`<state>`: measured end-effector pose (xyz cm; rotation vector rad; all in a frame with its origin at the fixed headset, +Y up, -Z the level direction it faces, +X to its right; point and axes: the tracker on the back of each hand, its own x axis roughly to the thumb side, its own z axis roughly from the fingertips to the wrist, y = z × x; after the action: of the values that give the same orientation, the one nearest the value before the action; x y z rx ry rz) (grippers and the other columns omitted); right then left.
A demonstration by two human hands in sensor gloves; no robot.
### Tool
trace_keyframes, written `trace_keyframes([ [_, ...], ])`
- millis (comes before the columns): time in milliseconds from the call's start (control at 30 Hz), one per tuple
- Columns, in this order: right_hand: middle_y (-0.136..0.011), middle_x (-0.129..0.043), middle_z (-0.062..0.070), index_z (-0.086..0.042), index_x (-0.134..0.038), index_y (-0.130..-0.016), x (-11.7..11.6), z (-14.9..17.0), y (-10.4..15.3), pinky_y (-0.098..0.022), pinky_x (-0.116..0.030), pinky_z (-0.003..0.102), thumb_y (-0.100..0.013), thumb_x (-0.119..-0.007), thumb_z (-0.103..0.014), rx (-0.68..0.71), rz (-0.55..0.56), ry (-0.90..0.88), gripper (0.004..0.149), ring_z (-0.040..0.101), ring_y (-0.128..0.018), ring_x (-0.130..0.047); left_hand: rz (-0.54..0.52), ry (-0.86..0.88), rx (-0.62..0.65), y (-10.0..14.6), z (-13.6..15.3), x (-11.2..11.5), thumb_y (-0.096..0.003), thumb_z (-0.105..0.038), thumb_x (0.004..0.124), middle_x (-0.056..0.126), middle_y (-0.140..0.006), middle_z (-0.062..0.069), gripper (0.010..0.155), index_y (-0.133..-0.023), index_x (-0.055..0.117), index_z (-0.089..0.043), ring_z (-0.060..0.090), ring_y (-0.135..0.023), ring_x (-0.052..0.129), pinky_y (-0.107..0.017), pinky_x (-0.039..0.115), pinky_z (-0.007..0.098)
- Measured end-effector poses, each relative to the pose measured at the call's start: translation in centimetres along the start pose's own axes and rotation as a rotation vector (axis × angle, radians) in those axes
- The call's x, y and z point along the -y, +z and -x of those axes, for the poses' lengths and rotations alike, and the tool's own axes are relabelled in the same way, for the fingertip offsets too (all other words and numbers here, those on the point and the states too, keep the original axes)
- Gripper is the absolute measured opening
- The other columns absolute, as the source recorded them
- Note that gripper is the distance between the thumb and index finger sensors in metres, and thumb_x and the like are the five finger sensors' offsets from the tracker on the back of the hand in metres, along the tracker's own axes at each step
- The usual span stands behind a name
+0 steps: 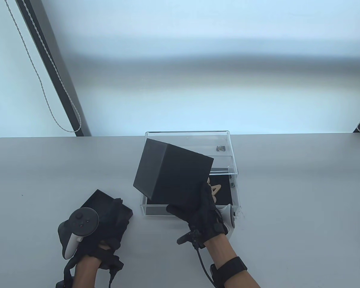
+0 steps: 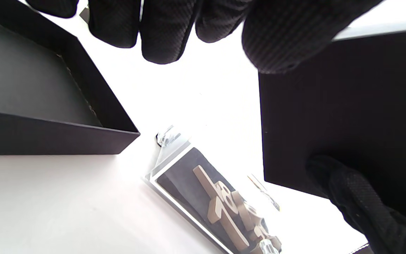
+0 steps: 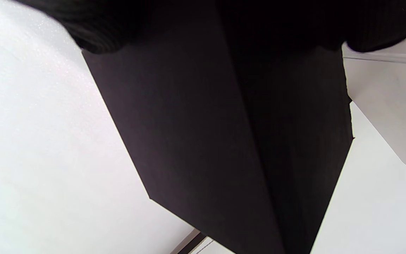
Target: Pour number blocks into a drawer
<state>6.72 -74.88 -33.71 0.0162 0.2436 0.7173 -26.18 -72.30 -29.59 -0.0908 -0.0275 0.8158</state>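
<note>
My right hand [image 1: 202, 214] grips a black cube box [image 1: 171, 172], tipped over above the pulled-out clear acrylic drawer [image 1: 235, 192]. The box fills the right wrist view [image 3: 224, 141] and shows at the right of the left wrist view [image 2: 337, 120]. Tan wooden number blocks [image 1: 214, 189] lie on the drawer's black liner, seen more clearly in the left wrist view [image 2: 233, 213]. My left hand [image 1: 108, 223] rests on the black box lid [image 1: 100, 201], which lies open side up on the table; the lid [image 2: 41, 102] is empty.
The clear acrylic drawer case [image 1: 189, 141] stands at the table's far edge, behind the drawer. A small dark object [image 1: 220, 148] lies inside the case. A beaded blind cord [image 1: 45, 90] hangs beyond the table at the left.
</note>
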Motion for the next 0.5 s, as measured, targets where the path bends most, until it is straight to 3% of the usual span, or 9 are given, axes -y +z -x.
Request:
trace_keyframes([
  [500,-0.063,-0.093,0.017,-0.008,-0.088,-0.071,0.6,-6.0,3.4,-0.057,-0.064,0.076,-0.045,-0.082,-0.053,0.105,-0.120,0.449,0.052,0.076,-0.077,-0.058,-0.001,0.002,0.007,0.1,0.0,-0.1,-0.0479,-0.051,0.072,0.056,-0.115,0.016,0.072,-0.108,0.041,-0.026,0.046,-0.105,0.050,-0.072,0.042,0.070],
])
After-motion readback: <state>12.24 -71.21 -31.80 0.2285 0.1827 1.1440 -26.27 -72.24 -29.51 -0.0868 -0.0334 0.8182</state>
